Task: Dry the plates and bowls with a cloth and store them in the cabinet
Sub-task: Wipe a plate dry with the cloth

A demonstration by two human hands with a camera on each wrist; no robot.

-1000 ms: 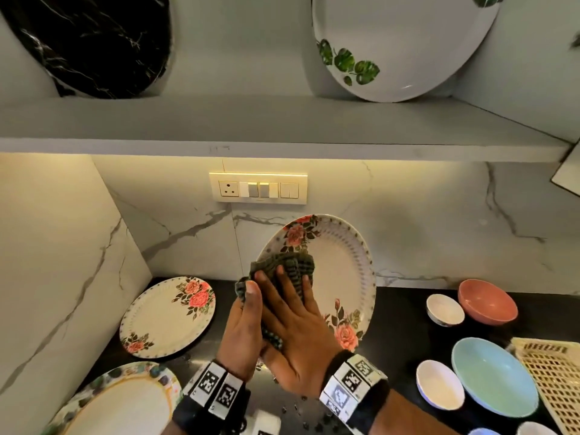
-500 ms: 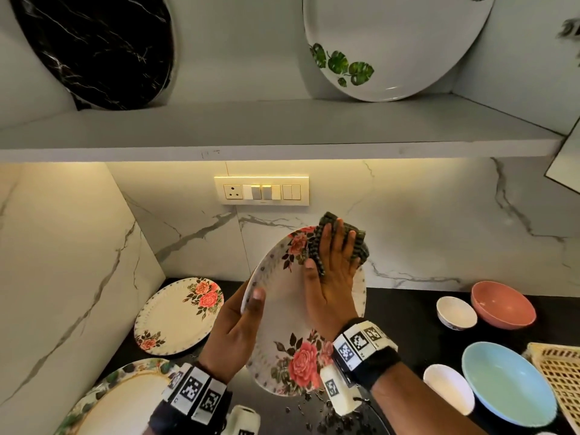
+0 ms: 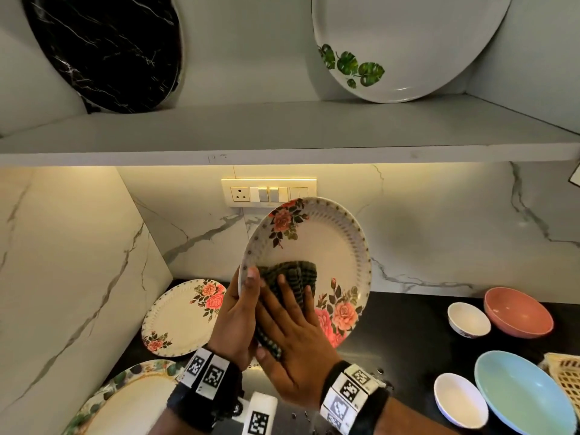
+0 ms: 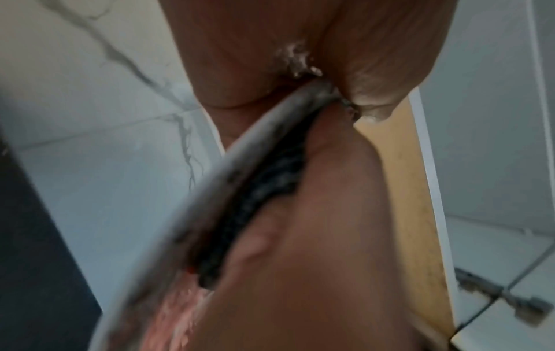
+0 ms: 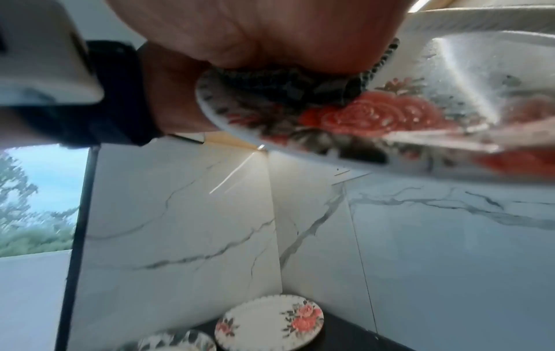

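Black kitchen counter (image 3: 408, 334), marble wall | left hand (image 3: 233, 321) grips rim of rose plate (image 3: 332, 246), held tilted above counter | right hand (image 3: 295, 340), fingers flat and apart, presses checked cloth (image 3: 293, 274) | advice: wipe to rim, keep firm grip.

The shelf (image 3: 282, 133) has a broad bare stretch between the black marble plate (image 3: 106, 48) leaning at its left end and the leaf-print plate (image 3: 408, 42) leaning at its right. Below the shelf, the rose plate (image 3: 317, 246) is held tilted up in front of the switch panel (image 3: 268, 192). On the desk (image 3: 405, 334), dark open surface lies right of the rose plate, bounded farther right by the small white bowl (image 3: 468, 319), pink bowl (image 3: 518, 312) and light blue bowl (image 3: 524, 392).
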